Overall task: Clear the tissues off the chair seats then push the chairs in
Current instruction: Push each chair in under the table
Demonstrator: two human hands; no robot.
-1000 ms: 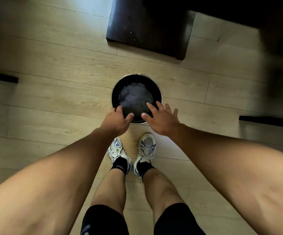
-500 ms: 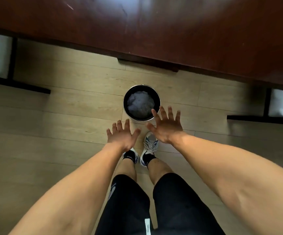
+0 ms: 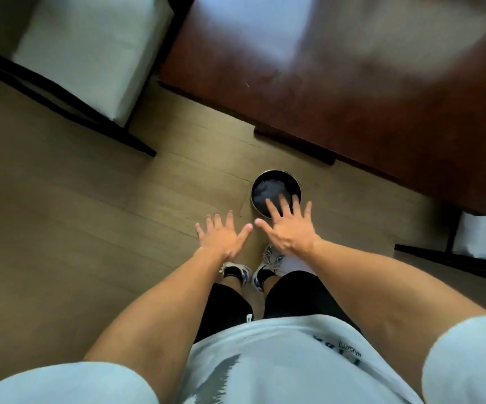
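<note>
Both hands, L [image 3: 225, 238] & R [image 3: 290, 227], spread empty above bin [image 3: 276, 193].

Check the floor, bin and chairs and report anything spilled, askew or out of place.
Nothing is spilled. Crumpled tissues sit inside the bin, upright by the table. The left chair stands angled beside the table, not pushed in, its seat bare. Left hand and right hand are spread and hold nothing.

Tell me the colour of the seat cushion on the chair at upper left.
White, on a black frame: the chair seat cushion shows best in the head view.
</note>
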